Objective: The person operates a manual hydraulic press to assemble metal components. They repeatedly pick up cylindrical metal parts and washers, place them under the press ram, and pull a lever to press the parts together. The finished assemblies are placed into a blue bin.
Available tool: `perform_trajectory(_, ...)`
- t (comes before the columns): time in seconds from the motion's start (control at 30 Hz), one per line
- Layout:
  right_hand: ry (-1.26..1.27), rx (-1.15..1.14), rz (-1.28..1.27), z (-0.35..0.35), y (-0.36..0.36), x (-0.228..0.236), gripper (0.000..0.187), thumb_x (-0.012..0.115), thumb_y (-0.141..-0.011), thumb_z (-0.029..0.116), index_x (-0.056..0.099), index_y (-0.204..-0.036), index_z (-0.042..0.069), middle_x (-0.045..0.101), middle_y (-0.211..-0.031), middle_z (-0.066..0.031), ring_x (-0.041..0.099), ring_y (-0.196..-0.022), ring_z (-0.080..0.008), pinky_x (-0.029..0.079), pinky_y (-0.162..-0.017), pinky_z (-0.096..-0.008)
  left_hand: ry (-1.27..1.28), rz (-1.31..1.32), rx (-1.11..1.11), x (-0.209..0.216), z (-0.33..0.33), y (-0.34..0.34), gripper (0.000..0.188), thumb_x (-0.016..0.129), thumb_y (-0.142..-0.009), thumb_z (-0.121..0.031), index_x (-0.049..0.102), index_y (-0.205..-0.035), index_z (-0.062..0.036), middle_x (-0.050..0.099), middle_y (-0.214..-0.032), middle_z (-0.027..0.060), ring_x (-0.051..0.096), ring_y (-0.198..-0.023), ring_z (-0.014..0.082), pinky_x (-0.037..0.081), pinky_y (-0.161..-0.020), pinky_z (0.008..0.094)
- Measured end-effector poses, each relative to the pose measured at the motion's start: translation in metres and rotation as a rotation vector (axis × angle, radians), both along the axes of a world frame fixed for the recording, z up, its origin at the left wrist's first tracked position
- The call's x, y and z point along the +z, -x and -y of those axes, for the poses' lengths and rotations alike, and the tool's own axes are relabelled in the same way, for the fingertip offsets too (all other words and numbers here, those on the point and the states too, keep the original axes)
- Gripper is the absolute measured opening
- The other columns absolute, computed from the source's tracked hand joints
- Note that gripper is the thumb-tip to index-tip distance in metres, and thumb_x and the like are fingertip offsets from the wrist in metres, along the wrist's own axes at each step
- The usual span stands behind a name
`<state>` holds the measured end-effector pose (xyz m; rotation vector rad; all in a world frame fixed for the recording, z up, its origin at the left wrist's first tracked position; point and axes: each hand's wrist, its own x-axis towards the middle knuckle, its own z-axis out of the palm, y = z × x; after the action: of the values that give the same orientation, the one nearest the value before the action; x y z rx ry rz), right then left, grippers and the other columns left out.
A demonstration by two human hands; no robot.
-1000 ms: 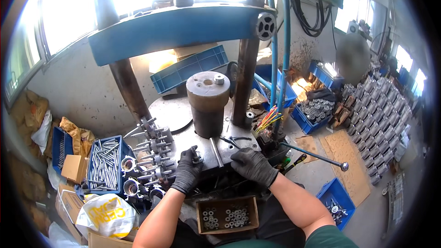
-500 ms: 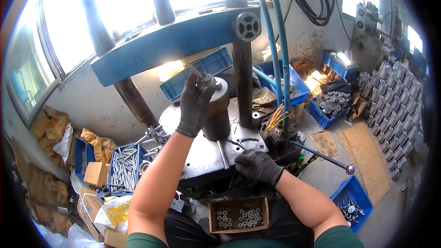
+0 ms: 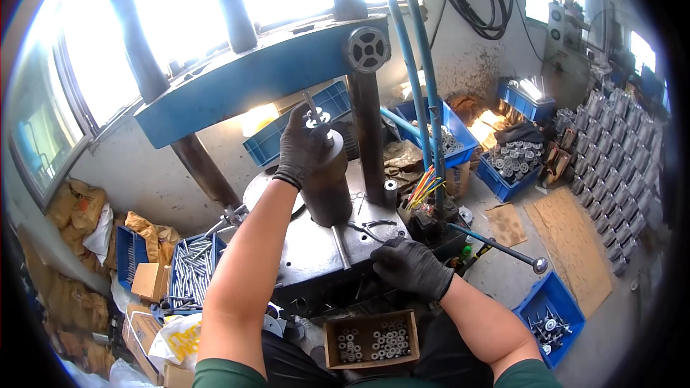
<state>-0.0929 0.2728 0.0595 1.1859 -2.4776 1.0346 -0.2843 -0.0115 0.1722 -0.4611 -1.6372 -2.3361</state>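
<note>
Silver metal shafted part [image 3: 316, 118] near thick grey steel cylinder [image 3: 327, 192], not yet released.
Black-gloved left hand [image 3: 300, 147] pinches it; black-gloved right hand [image 3: 412, 267] curls, contents unclear.

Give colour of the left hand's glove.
Dark grey to black: the left glove, seen best in the head view.

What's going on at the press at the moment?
A person in dark gloves has the left hand around a metal part with a shaft, held at the top of the dark upright cylinder, beneath the blue crossbeam. The right hand is loosely curled by the near right corner of the metal table; whether it holds anything is unclear. Pliers and a bar lie on the table, and an open box of small round parts sits below.
</note>
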Motion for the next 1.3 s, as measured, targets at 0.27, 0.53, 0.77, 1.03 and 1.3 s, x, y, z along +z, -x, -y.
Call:
perform_trajectory(0.27,-0.187,-0.063,-0.306,-0.081,-0.059,0.121,0.021,0.077,-0.088,0.018,0.071,-0.103,0.004,0.070,-0.094,-0.0163,0.072,-0.089,-0.0383,0.058,-0.078,-0.0499,0.509,-0.225,0.234,-0.024,0.023,0.012,0.041,0.068,-0.094,-0.017,0.068,-0.135,-0.0200,0.074,-0.115,-0.0031,0.068,-0.114,0.0152,0.052,-0.114,0.0383)
perform_trajectory(0.53,-0.757,-0.235,0.323,-0.196,-0.072,0.123,0.043,0.070,-0.095,0.036,0.074,-0.127,0.008,0.076,-0.119,-0.0178,0.074,-0.109,-0.0396,0.057,-0.098,-0.0499,0.550,-0.393,0.215,-0.048,0.032,0.062,0.056,0.073,-0.094,-0.006,0.059,-0.147,-0.0174,0.072,-0.118,-0.0008,0.063,-0.110,0.0153,0.054,-0.095,0.0349)
perform_trajectory(0.77,-0.837,-0.251,0.471,-0.206,-0.112,0.077,0.037,0.064,-0.095,0.036,0.077,-0.114,0.007,0.077,-0.106,-0.0188,0.074,-0.099,-0.0402,0.058,-0.091,-0.0515,0.429,-0.304,0.197,-0.036,-0.004,0.049,0.067,0.071,-0.099,0.003,0.048,-0.161,-0.0102,0.069,-0.117,0.0048,0.070,-0.099,0.0162,0.059,-0.083,0.0326)
perform_trajectory(1.03,-0.767,-0.257,0.446,-0.195,-0.121,0.070,0.030,0.064,-0.093,0.032,0.078,-0.101,0.007,0.075,-0.095,-0.0179,0.073,-0.091,-0.0410,0.059,-0.084,-0.0510,0.592,-0.158,0.390,-0.012,0.006,0.012,0.072,0.078,-0.095,-0.024,0.050,-0.161,-0.0155,0.066,-0.124,0.0185,0.074,-0.099,0.0269,0.061,-0.092,0.0386)
perform_trajectory(1.3,-0.724,-0.291,0.394,-0.192,-0.106,0.093,0.032,0.065,-0.093,0.033,0.078,-0.111,0.009,0.078,-0.104,-0.0174,0.075,-0.094,-0.0399,0.060,-0.087,-0.0499,0.848,-0.380,0.535,-0.013,0.005,0.018,0.064,0.079,-0.100,-0.013,0.052,-0.157,-0.0074,0.069,-0.114,0.0066,0.069,-0.095,0.0135,0.058,-0.083,0.0299)
